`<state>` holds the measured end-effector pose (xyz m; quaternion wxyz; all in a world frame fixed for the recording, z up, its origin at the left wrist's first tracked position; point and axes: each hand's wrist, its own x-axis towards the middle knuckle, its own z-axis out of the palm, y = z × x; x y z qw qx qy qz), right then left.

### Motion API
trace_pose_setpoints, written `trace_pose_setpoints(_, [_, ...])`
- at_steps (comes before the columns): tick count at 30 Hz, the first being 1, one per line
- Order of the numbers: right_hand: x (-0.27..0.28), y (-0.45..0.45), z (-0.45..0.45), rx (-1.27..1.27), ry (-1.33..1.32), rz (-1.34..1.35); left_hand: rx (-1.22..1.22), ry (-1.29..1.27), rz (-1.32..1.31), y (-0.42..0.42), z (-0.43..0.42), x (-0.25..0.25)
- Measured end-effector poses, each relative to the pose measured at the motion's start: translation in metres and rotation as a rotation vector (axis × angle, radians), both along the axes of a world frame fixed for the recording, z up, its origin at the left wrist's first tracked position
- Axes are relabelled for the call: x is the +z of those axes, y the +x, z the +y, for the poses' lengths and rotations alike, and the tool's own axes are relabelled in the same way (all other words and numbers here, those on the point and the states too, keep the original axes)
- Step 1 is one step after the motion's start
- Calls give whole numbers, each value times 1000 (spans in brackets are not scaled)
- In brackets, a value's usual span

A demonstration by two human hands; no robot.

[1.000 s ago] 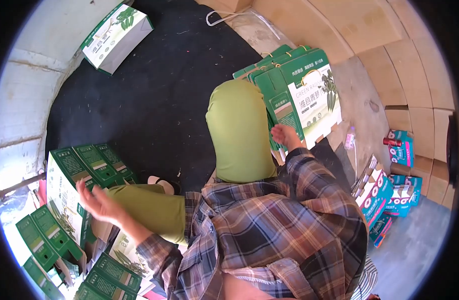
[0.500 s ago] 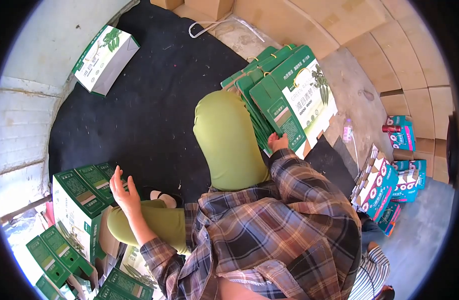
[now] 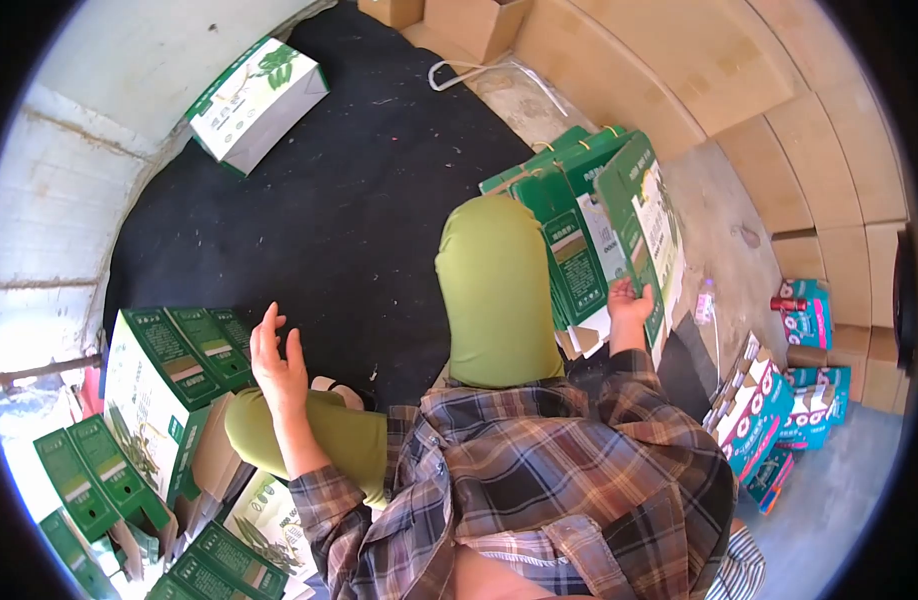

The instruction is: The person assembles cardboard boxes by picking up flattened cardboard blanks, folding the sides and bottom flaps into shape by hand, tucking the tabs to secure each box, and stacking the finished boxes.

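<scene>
My right hand [image 3: 629, 302] grips the near edge of a flat green-and-white carton [image 3: 659, 235], which is tilted up off the stack to the right of my knee. Below it lie more folded flat cartons [image 3: 579, 265], some with yellow cord handles. My left hand [image 3: 279, 368] hovers above my other knee with its fingers apart, holding nothing. Close to that hand stand green-and-white cartons [image 3: 144, 385] with green tops.
One formed green-and-white box [image 3: 264, 110] lies on the black mat [image 3: 309, 200] by the pale wall. Brown cardboard boxes [image 3: 699, 70] are stacked at the back and right. Teal-and-pink cartons [image 3: 764, 425] and a small bottle [image 3: 705, 300] are on the right. A striped sleeve [image 3: 739, 565] shows below.
My right hand has moved right, tilting the top flat carton up and away from the stack. My left hand stays raised and open. The whole view has shifted slightly.
</scene>
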<state>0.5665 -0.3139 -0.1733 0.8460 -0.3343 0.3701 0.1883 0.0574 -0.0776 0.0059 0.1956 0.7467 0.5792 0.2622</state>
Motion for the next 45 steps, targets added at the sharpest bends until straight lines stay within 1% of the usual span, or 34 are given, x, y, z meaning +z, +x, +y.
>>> trace_pose_setpoints(4, [46,16,32,48,-21,-43,-30,63,-60,-1,1,3])
trace_pose_setpoints(6, [71,23,49,94,65,-146,-14,54,-76,0,-2,7])
trace_pose_setpoints(11, [147,-18,91,268,123,-194,39,66,-114,-4,-5,14])
trace_pose_setpoints(14, [186,-59,118,568,211,-296,54,68,-149,-2,-5,16])
trace_pose_setpoints(15, [197,-70,129,577,218,-298,63,73,-150,-3,-5,17])
trace_pose_setpoints(17, [212,-88,158,775,222,-358,104,36,-226,-5,-5,17])
trace_pose_setpoints(18, [216,-92,173,861,218,-400,108,39,-223,-6,-5,19])
trace_pose_setpoints(19, [221,-96,191,948,216,-442,116,64,-249,-6,-4,21])
trace_pose_setpoints(20, [232,-106,209,1021,159,-498,126,92,-275,-6,-3,23])
trace_pose_setpoints(22, [241,-115,243,1192,62,-588,167,74,-300,-11,-5,24])
trace_pose_setpoints(23, [247,-122,259,1201,72,-591,203,52,-326,-13,-6,25])
trace_pose_setpoints(25, [252,-132,287,1324,-37,-836,218,51,-344,-18,-7,21])
trace_pose_setpoints(26, [249,-134,306,1334,-26,-838,221,47,-366,-21,-8,21])
trace_pose_setpoints(28, [243,-140,340,1189,-40,-1136,229,43,-376,-25,-8,25])
trace_pose_setpoints(29, [244,-142,349,1196,-28,-1138,227,34,-389,-27,-7,27])
trace_pose_setpoints(30, [250,-147,357,1217,-15,-1215,240,42,-387,-30,-6,28])
trace_pose_setpoints(32, [258,-156,366,1302,18,-1356,278,4,-499,-41,1,29])
trace_pose_setpoints(33, [258,-159,367,1315,35,-1358,321,12,-522,-47,7,31])
trace_pose_setpoints(35, [254,-164,365,1467,10,-1503,448,-5,-678,-64,21,29])
trace_pose_setpoints(36, [251,-164,364,1499,42,-1507,513,-59,-782,-69,27,35])
trace_pose_setpoints(37, [251,-163,362,1514,61,-1509,574,-76,-822,-78,32,35])
trace_pose_setpoints(39, [251,-158,358,1566,230,-1463,635,-94,-909,-93,43,33])
trace_pose_setpoints(42, [248,-150,361,1619,434,-1314,722,-67,-973,-108,55,28])
trace_pose_setpoints(43, [250,-150,362,1632,487,-1276,729,-68,-972,-114,58,27])
trace_pose_setpoints(45, [247,-150,365,1620,483,-1306,665,-55,-1053,-117,61,30])
